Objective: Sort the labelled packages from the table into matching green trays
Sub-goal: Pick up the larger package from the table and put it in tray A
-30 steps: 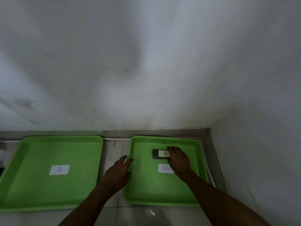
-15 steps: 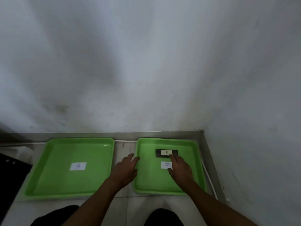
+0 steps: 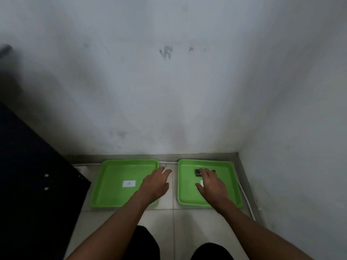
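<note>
The head view looks down at two shallow square green plastic trays lying side by side on a pale tiled floor, both pushed close to the grey skirting at the foot of a white wall. The left green tray point(image 3: 112, 184) carries a white paper label marked A point(image 3: 129, 183) at its middle and holds nothing else. The right green tray point(image 3: 187, 194) sits near the corner, its right rim just beside a thin white cable point(image 3: 246, 197) that runs along the right-hand wall. Between the two trays lies a bare strip of tile.

A small dark rectangular package point(image 3: 197, 173) lies flat in the far part of the right tray, near its far rim but clear of it. The right hand point(image 3: 212, 184) is spread palm-down over this tray, fingers apart and loose; its fingertips overlap the package, but whether they touch it cannot be told. It also hides most of the white label point(image 3: 201, 183) at the tray's middle, so that only its left edge shows.

The left hand point(image 3: 155, 184) hovers open over the right rim of the left tray and the tile strip, fingers slightly parted, holding nothing.

A large black panel point(image 3: 37, 184) closes off the left side, its edge near the left tray's left rim. Nearer the person the tiles are open, apart from two dark-clothed knees at the bottom edge.
</note>
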Available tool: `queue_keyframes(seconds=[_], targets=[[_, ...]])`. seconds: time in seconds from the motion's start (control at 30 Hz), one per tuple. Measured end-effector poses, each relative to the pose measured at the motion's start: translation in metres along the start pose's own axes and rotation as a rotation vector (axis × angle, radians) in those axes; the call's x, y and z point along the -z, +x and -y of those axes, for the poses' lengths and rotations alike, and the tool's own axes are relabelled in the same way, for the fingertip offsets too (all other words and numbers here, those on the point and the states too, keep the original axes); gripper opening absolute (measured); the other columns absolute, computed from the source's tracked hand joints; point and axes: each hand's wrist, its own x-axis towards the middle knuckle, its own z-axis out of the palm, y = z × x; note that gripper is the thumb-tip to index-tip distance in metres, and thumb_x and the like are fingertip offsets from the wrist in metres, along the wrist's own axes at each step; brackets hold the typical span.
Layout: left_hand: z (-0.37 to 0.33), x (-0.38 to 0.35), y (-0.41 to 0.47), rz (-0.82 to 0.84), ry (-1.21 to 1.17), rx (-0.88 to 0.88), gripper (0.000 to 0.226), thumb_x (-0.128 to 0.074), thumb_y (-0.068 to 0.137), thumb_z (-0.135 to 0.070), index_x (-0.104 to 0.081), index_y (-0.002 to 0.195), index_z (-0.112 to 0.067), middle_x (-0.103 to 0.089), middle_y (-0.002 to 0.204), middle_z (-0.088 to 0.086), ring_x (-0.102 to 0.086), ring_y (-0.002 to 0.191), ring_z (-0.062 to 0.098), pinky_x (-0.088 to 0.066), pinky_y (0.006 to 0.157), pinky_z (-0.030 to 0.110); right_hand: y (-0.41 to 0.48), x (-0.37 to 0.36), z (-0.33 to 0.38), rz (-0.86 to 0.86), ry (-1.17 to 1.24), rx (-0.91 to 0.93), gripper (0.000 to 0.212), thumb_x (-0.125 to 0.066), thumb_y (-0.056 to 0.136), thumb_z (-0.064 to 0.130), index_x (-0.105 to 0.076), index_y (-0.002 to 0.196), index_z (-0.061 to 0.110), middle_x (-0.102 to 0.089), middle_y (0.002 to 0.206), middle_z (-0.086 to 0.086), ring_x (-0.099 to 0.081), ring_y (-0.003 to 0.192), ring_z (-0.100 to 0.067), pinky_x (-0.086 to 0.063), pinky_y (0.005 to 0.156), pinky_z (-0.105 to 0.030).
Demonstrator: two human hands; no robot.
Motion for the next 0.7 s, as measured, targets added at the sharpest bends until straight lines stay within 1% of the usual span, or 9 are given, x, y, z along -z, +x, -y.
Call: queue_keyframes(seconds=[0.1,0.2,0.3,0.4,0.53,0.7], targets=[[-0.022,0.082,-0.046,-0.012,-0.02,0.035,0.058,-0.05,0.096,-0.022,-0.03,0.15,-0.019,-0.029,0.158,0.011,-0.036,0.141,0.031,-0.044,0.106,0.048,-0.019,0.085,0.043,0.026,-0.011,0.017,0.061,-0.056,0.094,0.039,-0.033,0.145,0.013,-0.042,0.149,-0.011,-0.038,0.139,-0.025,-0.039,0.111,-0.037],[-0.052,0.169,-0.099,-0.04,-0.042,0.056,0.057,-0.051,0.096,-0.022,-0.031,0.15,-0.018,-0.031,0.157,0.011,-0.038,0.139,0.031,-0.045,0.103,0.047,-0.041,0.184,0.086,0.039,-0.008,0.027,0.061,-0.051,0.096,0.042,-0.03,0.147,0.015,-0.038,0.153,-0.01,-0.033,0.142,-0.023,-0.035,0.113,-0.036],[-0.082,0.252,-0.155,-0.077,-0.109,0.09,0.056,-0.051,0.096,-0.023,-0.032,0.149,-0.021,-0.033,0.156,0.009,-0.038,0.139,0.029,-0.045,0.102,0.044,-0.068,0.279,0.133,0.034,0.023,0.039,0.059,-0.05,0.096,0.042,-0.031,0.146,0.016,-0.039,0.152,-0.009,-0.034,0.141,-0.023,-0.037,0.112,-0.036],[-0.104,0.321,-0.207,-0.107,-0.14,0.107,0.056,-0.051,0.097,-0.025,-0.031,0.149,-0.023,-0.031,0.157,0.007,-0.037,0.141,0.026,-0.044,0.104,0.043,-0.097,0.36,0.179,0.045,0.04,0.074,0.058,-0.047,0.097,0.043,-0.03,0.146,0.017,-0.039,0.152,-0.006,-0.034,0.141,-0.021,-0.038,0.11,-0.035],[-0.105,0.39,-0.263,-0.138,-0.09,0.113,0.057,-0.051,0.097,-0.026,-0.03,0.15,-0.025,-0.029,0.158,0.006,-0.035,0.142,0.025,-0.042,0.109,0.042,-0.127,0.431,0.237,0.034,0.075,0.147,0.059,-0.046,0.097,0.042,-0.028,0.147,0.017,-0.039,0.152,-0.006,-0.036,0.14,-0.022,-0.04,0.109,-0.036],[-0.066,0.437,-0.316,-0.169,-0.063,0.139,0.058,-0.05,0.098,-0.025,-0.027,0.151,-0.023,-0.026,0.159,0.006,-0.034,0.142,0.026,-0.042,0.109,0.045,-0.139,0.474,0.303,0.001,0.058,0.215,0.059,-0.046,0.098,0.042,-0.028,0.147,0.016,-0.04,0.15,-0.008,-0.038,0.138,-0.023,-0.041,0.108,-0.037]])
